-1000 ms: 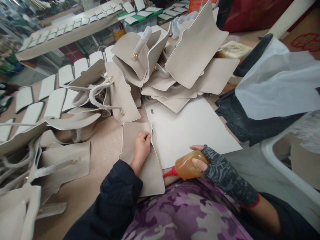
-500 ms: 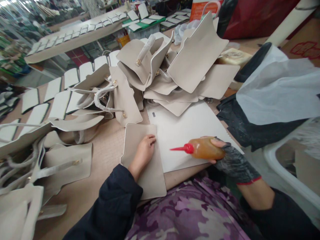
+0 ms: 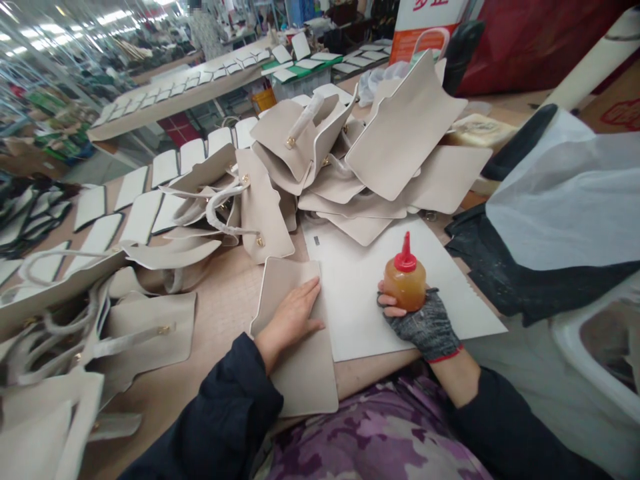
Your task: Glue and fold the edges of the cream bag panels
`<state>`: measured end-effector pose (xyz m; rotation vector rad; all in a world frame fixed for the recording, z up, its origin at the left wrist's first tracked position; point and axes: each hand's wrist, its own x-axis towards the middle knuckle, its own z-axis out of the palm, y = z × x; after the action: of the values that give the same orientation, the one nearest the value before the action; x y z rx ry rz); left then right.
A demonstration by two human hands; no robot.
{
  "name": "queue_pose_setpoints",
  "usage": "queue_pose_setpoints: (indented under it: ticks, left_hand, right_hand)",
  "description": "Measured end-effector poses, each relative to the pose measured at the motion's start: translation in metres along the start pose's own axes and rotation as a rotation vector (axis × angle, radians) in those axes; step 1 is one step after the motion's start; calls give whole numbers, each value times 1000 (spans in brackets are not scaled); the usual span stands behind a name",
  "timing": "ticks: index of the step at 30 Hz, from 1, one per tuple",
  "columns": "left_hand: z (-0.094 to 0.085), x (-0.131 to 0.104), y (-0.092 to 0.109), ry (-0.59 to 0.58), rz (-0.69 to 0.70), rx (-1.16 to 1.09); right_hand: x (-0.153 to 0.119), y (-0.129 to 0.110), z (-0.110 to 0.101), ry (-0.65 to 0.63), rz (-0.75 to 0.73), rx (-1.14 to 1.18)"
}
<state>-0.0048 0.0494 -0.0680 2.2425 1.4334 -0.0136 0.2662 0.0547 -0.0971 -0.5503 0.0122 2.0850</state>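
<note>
My left hand point(image 3: 293, 319) lies flat on a beige bag panel point(image 3: 305, 380), fingers stretched toward its right edge. Amber glue fills a squeeze bottle point(image 3: 406, 283) with a red nozzle, held upright in my right hand point(image 3: 417, 320), which wears a grey fingerless glove. Beneath the bottle is a large white sheet point(image 3: 360, 300), partly covered by the beige panel at its left. Beyond the sheet rises a heap of beige bag pieces point(image 3: 405, 133), some with wrapped handles and gold fittings.
More beige bag pieces with handles point(image 3: 145, 327) cover the table's left side. White panels with dark edges point(image 3: 137, 217) lie in rows behind them. At right are black and white sheeting point(image 3: 565, 193) and a white plastic bin point(image 3: 575, 327). A person point(image 3: 203, 30) stands far back.
The glue bottle has swung from lying sideways, nozzle left, to upright. My left hand's curled fingers have flattened out on the panel. The whole view has shifted slightly.
</note>
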Motion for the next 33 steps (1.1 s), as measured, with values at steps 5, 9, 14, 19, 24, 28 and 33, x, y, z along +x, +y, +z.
queue_pose_setpoints:
  ticks: [5, 9, 14, 19, 24, 28, 33]
  left_hand:
    - [-10, 11, 0, -29, -11, 76]
    - [-12, 5, 9, 11, 6, 89]
    - [10, -24, 35, 38, -66, 210]
    - [20, -41, 43, -20, -19, 146]
    - [-16, -64, 26, 459, -120, 147]
    - [-29, -82, 2, 658, -551, -79]
    - [-23, -81, 28, 419, -584, -87]
  right_hand:
    - [-2, 2, -1, 18, -25, -90]
    - [-2, 3, 1, 34, -25, -97]
    - [-2, 5, 2, 51, -21, -102]
    - [-3, 5, 4, 59, -34, -163]
    - [-3, 6, 3, 60, -60, -223]
    - [-3, 6, -1, 63, -53, -237]
    - [-3, 6, 2, 71, -29, -255]
